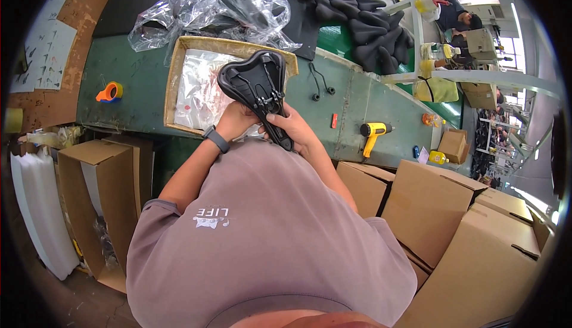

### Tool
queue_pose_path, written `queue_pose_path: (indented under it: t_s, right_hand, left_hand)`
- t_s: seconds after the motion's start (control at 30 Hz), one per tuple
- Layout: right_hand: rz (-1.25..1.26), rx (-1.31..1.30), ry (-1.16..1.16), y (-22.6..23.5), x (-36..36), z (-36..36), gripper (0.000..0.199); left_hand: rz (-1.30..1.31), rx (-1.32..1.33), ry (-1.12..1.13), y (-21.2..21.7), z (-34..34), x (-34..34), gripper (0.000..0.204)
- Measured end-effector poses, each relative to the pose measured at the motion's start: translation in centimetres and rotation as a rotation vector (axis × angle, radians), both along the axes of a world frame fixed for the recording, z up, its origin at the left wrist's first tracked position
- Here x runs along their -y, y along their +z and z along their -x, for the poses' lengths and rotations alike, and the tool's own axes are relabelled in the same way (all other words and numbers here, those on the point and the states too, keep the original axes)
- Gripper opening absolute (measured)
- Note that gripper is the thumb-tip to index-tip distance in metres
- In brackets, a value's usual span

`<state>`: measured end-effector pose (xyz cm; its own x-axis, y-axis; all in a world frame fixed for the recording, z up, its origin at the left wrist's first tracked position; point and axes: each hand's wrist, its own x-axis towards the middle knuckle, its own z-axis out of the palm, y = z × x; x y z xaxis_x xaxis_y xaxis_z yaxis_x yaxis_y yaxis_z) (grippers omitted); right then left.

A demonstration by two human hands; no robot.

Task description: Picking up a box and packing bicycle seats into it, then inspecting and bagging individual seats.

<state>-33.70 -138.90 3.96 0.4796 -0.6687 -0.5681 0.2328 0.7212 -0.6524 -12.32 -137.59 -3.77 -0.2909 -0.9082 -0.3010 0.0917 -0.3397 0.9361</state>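
A black bicycle saddle (243, 84) is turned underside up, its metal rails and clamp showing and its narrow nose pointing toward my body. My right hand (293, 126) grips the saddle near its nose, the thumb lying across the underside. On the other side my left hand (237, 120), with a dark band at the wrist, is closed against the saddle's edge; some of its fingers are hidden behind it. Beneath the saddle stands a shallow cardboard box (171, 95) holding flat clear plastic bags (199, 84).
Crumpled clear plastic (208, 9) lies beyond the box, with piled black saddle covers (363, 18) to its right. On the green bench are orange tape (110, 92), bent metal rails (320, 84) and a yellow heat gun (375, 134). Cardboard cartons (426, 209) stand at the right.
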Motion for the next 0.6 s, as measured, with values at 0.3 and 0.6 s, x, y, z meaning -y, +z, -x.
queue_pose_path:
  t_s: [0.3, 0.6]
  right_hand:
    - [-0.062, 0.256, -0.401, -3.9, 0.9, 5.3, 0.047]
    - [0.524, -0.828, -0.018, 3.2, 5.5, 6.0, 0.114]
  left_hand:
    - [-0.284, -0.971, 0.613, 4.9, -11.7, 1.3, 0.027]
    - [0.104, -0.098, 0.410, 12.8, 0.4, 13.2, 0.017]
